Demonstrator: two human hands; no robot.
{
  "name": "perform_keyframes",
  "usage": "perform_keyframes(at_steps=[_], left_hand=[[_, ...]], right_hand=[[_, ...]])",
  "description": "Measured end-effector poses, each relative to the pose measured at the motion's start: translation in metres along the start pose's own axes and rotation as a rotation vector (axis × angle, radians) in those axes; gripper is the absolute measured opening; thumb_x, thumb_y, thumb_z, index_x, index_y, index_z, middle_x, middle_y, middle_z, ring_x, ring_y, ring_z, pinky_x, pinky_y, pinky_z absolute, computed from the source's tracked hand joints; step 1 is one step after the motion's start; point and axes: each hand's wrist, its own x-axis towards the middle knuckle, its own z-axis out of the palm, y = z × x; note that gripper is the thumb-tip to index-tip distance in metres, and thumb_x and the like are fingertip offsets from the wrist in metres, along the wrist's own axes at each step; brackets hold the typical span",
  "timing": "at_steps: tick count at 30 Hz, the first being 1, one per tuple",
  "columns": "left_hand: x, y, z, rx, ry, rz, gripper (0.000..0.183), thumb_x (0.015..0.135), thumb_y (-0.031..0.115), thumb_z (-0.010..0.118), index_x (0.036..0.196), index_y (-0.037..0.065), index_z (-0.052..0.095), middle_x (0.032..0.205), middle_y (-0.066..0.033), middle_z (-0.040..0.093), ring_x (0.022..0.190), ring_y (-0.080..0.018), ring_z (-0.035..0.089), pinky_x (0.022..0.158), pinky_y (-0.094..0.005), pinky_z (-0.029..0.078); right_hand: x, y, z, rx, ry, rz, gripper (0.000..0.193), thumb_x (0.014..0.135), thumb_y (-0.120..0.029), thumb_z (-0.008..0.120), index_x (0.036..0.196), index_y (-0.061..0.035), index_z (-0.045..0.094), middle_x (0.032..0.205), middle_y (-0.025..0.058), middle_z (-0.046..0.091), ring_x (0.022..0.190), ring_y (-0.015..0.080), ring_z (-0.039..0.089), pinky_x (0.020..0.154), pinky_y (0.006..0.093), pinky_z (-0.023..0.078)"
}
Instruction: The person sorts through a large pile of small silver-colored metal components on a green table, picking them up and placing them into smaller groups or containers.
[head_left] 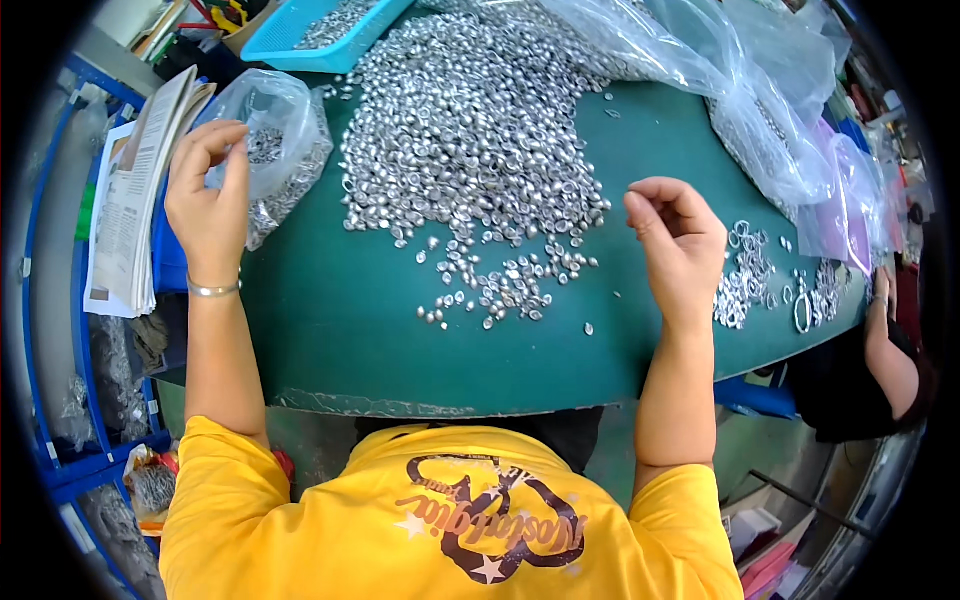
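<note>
A big heap of small silvery metal pieces (460, 130), oval and cup-like, covers the far middle of the green table (340, 350). Several of them lie scattered on its near side. Over the near edge of a clear plastic bag (295, 120) partly filled with similar pieces, my left hand (208, 200) is raised, thumb and index finger pinched together. To the right of the heap, my right hand (685, 245) is closed, its thumb tip against the bent index finger. Whatever either pinch may hold is too small to make out.
A turquoise basket (270, 48) with more pieces stands at the far left. Large clear bags (760, 130) lie at the far right, near loose metal rings (745, 285). Papers (130, 210) stand upright at the left. Another person's arm (888, 350) reaches the table's right edge.
</note>
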Motion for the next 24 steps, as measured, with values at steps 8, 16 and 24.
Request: perform_keyframes(at_steps=[8,16,24], left_hand=[[-0.064,0.093,0.030,-0.338,-0.701,0.308,0.020,0.070,-0.004,0.067,0.089,0.002,0.064,0.096,-0.0118,0.063,0.090,-0.0288,0.060,0.081,-0.0354,0.047],[-0.081,0.085,0.040,-0.384,-0.849,0.349,0.020,0.069,0.001,0.071,0.088,0.003,0.065,0.099,-0.0098,0.062,0.091,-0.0274,0.058,0.081,-0.0359,0.046],[-0.085,0.078,0.041,-0.478,-0.799,0.288,0.020,0.070,0.003,0.072,0.088,0.003,0.065,0.097,-0.0084,0.062,0.089,-0.0268,0.058,0.079,-0.0358,0.046]], right_hand=[[-0.041,0.005,-0.012,-0.483,-0.323,-0.336,0.017,0.070,0.007,0.063,0.085,-0.0028,0.065,0.080,0.0103,0.060,0.074,0.0281,0.058,0.064,0.0347,0.048],[-0.036,0.004,0.029,-0.592,-0.471,-0.563,0.018,0.067,0.002,0.060,0.084,-0.0044,0.064,0.083,0.0062,0.057,0.077,0.0257,0.053,0.068,0.0358,0.044],[-0.035,-0.004,0.031,-0.238,-0.543,-0.104,0.011,0.077,0.005,0.064,0.087,-0.0009,0.063,0.084,0.0084,0.059,0.075,0.0209,0.058,0.066,0.0279,0.047]])
